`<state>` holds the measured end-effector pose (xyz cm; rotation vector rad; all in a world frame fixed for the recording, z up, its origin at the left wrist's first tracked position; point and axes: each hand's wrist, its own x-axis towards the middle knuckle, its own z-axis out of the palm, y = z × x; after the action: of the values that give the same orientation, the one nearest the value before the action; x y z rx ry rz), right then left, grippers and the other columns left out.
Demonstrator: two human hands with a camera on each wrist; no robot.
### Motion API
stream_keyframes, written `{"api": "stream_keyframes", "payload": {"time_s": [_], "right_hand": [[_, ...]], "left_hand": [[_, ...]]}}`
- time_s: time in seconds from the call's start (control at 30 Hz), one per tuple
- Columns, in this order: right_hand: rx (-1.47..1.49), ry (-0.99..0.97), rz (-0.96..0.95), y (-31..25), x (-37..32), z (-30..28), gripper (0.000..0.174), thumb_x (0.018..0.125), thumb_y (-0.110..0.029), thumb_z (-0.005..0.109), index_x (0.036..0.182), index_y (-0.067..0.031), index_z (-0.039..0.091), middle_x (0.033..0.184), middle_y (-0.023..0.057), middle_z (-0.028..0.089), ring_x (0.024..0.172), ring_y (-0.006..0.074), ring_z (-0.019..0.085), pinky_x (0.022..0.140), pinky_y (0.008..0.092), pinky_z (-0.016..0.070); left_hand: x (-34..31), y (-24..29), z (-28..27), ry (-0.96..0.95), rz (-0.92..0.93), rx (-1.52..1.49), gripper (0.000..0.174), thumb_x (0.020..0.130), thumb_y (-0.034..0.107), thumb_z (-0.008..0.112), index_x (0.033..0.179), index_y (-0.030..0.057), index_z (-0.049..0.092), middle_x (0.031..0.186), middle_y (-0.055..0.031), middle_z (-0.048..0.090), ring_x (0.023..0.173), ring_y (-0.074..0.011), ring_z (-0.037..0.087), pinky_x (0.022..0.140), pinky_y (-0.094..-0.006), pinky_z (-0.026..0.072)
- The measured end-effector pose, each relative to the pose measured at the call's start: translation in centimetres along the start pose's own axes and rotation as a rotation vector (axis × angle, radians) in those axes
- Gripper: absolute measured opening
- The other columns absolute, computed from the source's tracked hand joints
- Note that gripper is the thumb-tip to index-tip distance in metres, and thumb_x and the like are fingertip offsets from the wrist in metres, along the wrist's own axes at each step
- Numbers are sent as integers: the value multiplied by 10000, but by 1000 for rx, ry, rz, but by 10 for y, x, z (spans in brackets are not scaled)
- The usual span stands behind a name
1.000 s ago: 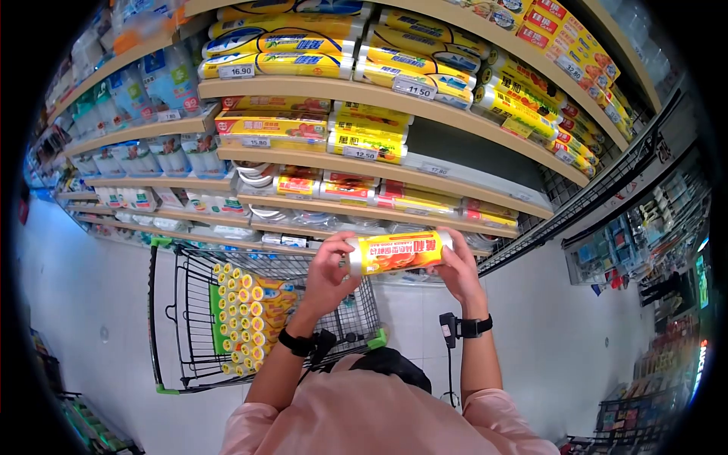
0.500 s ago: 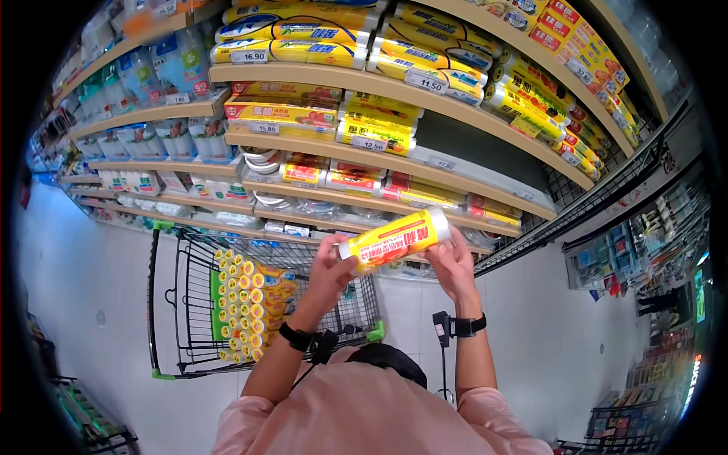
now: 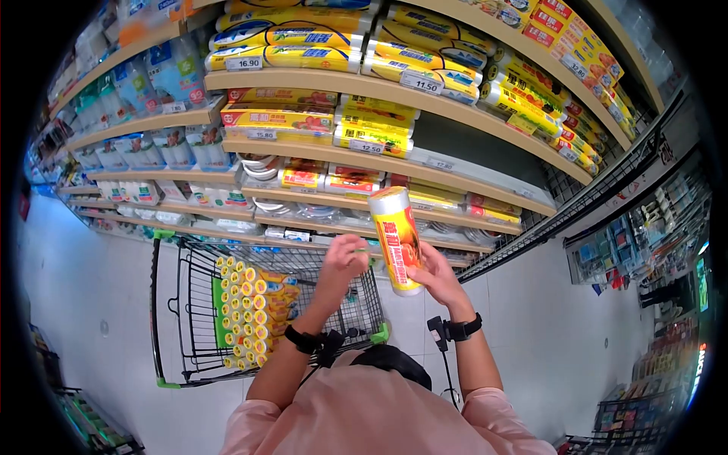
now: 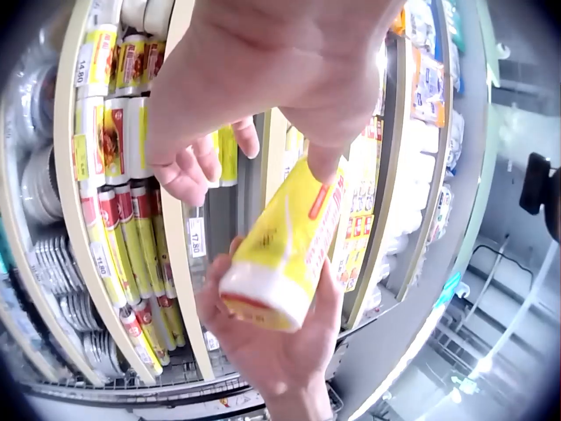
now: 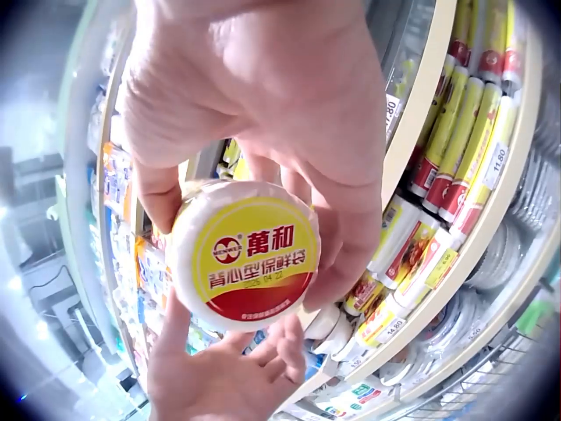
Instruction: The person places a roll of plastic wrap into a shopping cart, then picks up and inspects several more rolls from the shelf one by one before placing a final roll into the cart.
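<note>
A yellow, red and white roll of plastic food bags [image 3: 396, 241] stands nearly upright before the shelves in the head view. My right hand [image 3: 440, 277] grips its lower part, thumb across the printed wrapper. In the right wrist view the round end label of the roll [image 5: 254, 254] faces the camera, framed by the right hand's fingers [image 5: 346, 232]. Beside the roll, to its left, is my left hand [image 3: 345, 262], its fingers loosely bent and holding nothing. One left digit overlaps the far end of the roll [image 4: 285, 237] in the left wrist view.
A black wire shopping cart [image 3: 180, 303] with green corners stands at lower left, carrying several yellow-capped rolls [image 3: 246, 311]. Ahead are curved shelves [image 3: 303, 155] stocked with wrapped rolls and boxes. A dark bare shelf section [image 3: 470, 144] lies above right of the held roll.
The roll has turned from lying crosswise between both hands to nearly upright in the right hand. My left hand has let go of its left end.
</note>
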<state>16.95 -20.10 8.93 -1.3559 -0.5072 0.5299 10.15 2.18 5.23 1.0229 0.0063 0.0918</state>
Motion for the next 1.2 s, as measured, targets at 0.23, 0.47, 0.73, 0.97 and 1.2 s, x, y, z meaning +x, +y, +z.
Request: {"api": "stream_keyframes", "payload": {"time_s": [0.23,0.47,0.73,0.97,1.2], "right_hand": [[-334,-14,-24,-21,-1,-16,406,915,-228,683,1273,-73,571,1129,7,643,927,44,543,757,193,447],[80,63,12,-18,-4,-26,502,921,-225,662,1346,-30,480,1282,86,554,1186,166,532,992,323,437],[75,73,-36,-24,1,-9,546,918,-74,646,1409,-34,410,1262,113,570,1086,151,593,853,273,528],[91,143,69,3,3,-19,422,989,-174,583,1357,-23,444,1111,117,651,936,159,652,747,298,560],[-171,83,263,54,4,-31,332,975,-302,614,1150,-21,592,934,36,677,707,73,591,607,235,482]], "left_hand": [[3,45,-7,-43,1,-152,594,960,71,538,1493,69,276,1334,-166,527,1148,-181,560,924,-309,486],[-6,36,-13,57,-69,-131,380,978,93,546,1347,66,457,1195,-85,608,1045,-136,606,866,-268,506],[-10,26,-29,54,-104,-185,364,969,92,574,1318,66,476,1174,-70,612,1016,-139,626,809,-278,550],[-31,15,-49,-58,-103,57,523,887,58,680,1355,64,445,1167,-117,623,1023,-208,651,800,-318,594],[-63,9,-69,63,-432,247,554,912,241,694,1357,48,428,904,-131,667,675,-178,683,592,-271,566]]}}
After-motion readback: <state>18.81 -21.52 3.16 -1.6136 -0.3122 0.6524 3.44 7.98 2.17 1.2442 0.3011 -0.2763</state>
